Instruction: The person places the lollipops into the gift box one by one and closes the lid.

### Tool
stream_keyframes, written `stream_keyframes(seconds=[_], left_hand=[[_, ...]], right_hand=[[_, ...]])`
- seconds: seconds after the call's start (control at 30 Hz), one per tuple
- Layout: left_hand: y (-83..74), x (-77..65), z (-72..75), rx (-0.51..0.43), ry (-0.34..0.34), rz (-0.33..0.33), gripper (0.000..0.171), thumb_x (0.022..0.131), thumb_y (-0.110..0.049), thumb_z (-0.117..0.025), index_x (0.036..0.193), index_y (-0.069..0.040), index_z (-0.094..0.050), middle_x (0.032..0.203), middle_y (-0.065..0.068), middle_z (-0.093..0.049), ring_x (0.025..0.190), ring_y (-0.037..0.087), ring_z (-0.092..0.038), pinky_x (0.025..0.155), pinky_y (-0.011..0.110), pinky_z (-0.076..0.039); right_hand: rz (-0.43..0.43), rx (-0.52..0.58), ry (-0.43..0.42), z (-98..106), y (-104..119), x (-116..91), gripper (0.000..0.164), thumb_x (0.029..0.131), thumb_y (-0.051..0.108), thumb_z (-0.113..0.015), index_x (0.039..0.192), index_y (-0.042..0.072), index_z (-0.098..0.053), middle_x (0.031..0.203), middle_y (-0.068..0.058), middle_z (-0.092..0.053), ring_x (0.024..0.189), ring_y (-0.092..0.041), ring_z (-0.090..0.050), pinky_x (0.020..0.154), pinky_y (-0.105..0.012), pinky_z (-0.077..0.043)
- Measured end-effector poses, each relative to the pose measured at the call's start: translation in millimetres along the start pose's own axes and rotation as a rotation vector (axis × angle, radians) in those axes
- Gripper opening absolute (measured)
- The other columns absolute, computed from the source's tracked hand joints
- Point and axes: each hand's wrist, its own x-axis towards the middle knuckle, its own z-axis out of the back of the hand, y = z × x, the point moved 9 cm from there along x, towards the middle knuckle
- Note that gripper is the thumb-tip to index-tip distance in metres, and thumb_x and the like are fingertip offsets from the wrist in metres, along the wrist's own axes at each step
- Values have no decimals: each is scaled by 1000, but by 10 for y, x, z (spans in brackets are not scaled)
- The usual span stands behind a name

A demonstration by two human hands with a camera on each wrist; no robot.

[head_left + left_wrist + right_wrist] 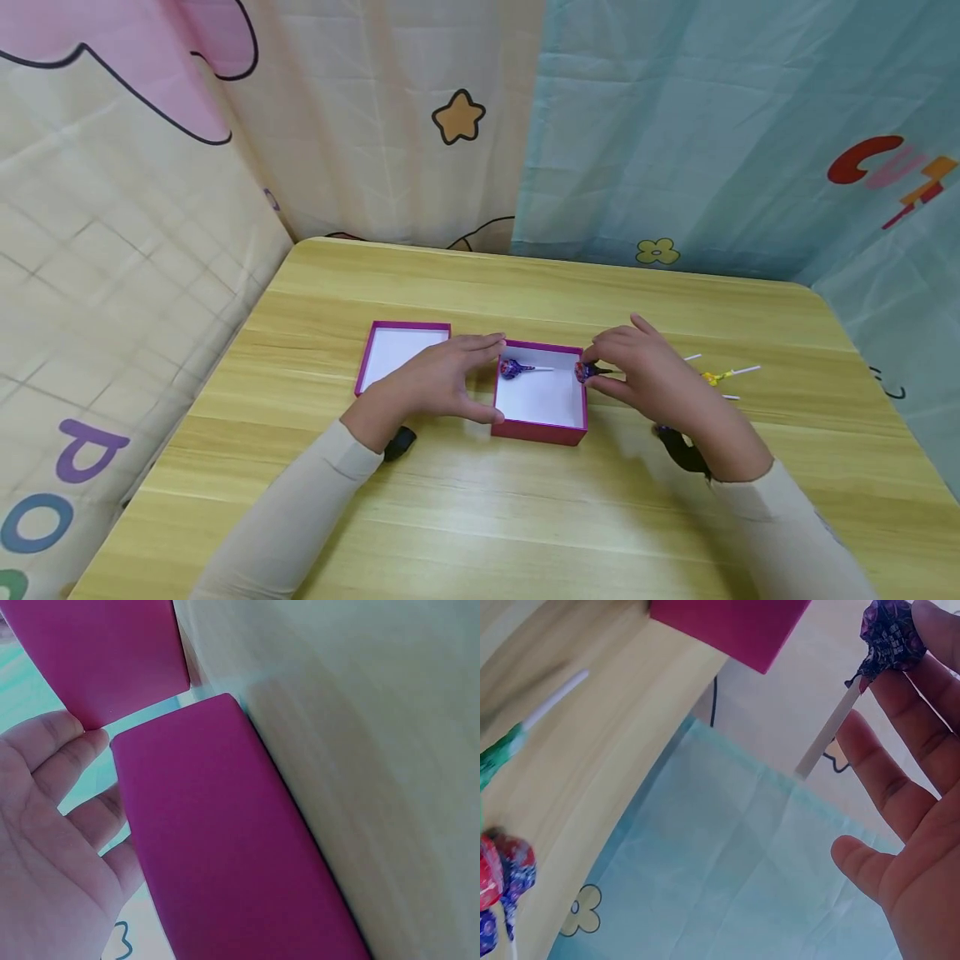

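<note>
An open magenta box (540, 435) with a white inside stands on the table. One purple-wrapped lollipop (512, 368) lies in it, its white stick pointing right. My left hand (442, 375) spans the box's left side, fingertips at the far left corner and thumb at the near left corner. In the left wrist view, its extended fingers meet the corner of the box (105, 652). My right hand (648, 371) pinches a second purple lollipop (583, 372) by its wrapped head at the box's right rim. In the right wrist view, this lollipop's stick (829, 739) points away from the fingertips.
The matching lid (405, 353) lies with its white inside up, left of the box and partly behind my left hand. Right of my right hand lie several more lollipops (716, 377), partly hidden. Printed curtains (675, 150) hang behind the wooden table (480, 517).
</note>
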Motion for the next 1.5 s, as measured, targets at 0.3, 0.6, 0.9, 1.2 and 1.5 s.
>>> stream_keyframes(seconds=[0.3,0.6,0.9,1.2,1.5], left_hand=[[-9,21,3,12,9,15,104,75,-76,-66,155,-16,-37,161,-4,-29,146,20,-29,114,42,-30],[13,24,-5,4,9,26,105,74,-77,-66,155,-17,-37,161,-5,-29,146,18,-29,114,40,-31],[25,18,-1,1,9,13,106,74,-80,-64,155,-19,-35,161,-6,-28,146,17,-28,115,40,-30],[42,18,-8,3,4,10,107,73,-81,-63,156,-19,-36,161,-7,-28,146,16,-28,114,39,-30],[42,21,-8,7,1,9,106,74,-80,-63,156,-20,-35,161,-7,-28,146,16,-28,115,38,-30]], right_hand=[[12,12,6,-23,100,211,25,81,17,-84,103,13,-74,101,1,-70,107,-23,-61,112,-67,-16],[-5,36,11,-196,116,381,22,83,18,-83,104,15,-75,106,0,-72,116,-26,-58,113,-69,-6],[-2,15,21,-428,92,501,22,83,19,-83,103,16,-76,103,1,-72,115,-26,-58,111,-71,-4],[-4,-7,46,-547,120,573,22,83,21,-82,104,17,-77,105,0,-72,114,-23,-58,111,-71,-4],[-60,-52,89,-664,72,588,18,84,20,-82,101,18,-76,105,0,-73,116,-26,-56,110,-72,-1]])
